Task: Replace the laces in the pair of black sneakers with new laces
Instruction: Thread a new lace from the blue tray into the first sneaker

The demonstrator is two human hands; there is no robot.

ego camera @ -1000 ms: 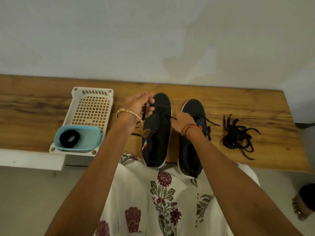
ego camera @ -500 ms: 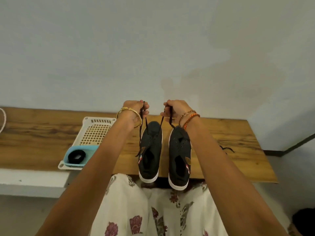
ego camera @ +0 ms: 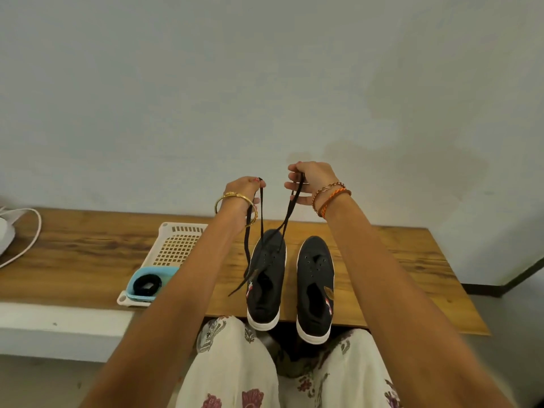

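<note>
The left hand (ego camera: 241, 192) and the right hand (ego camera: 312, 181) are each pinching one end of a black lace (ego camera: 290, 208), holding it up high. The lace is running down into the left sneaker (ego camera: 266, 278). The right sneaker (ego camera: 315, 287) is sitting just beside it, showing no lace. Both shoes are resting on the wooden worktop (ego camera: 88, 254), heels hanging over the near edge. A white basket (ego camera: 179, 245) is lying to the left, with a blue tub (ego camera: 153, 282) holding a black ring.

Two black sneakers (ego camera: 290, 278) with white soles, side by side, toes far, heels overhanging near table edge. Black lace (ego camera: 290, 212) threaded through left sneaker (ego camera: 266, 275), both ends raised.
</note>
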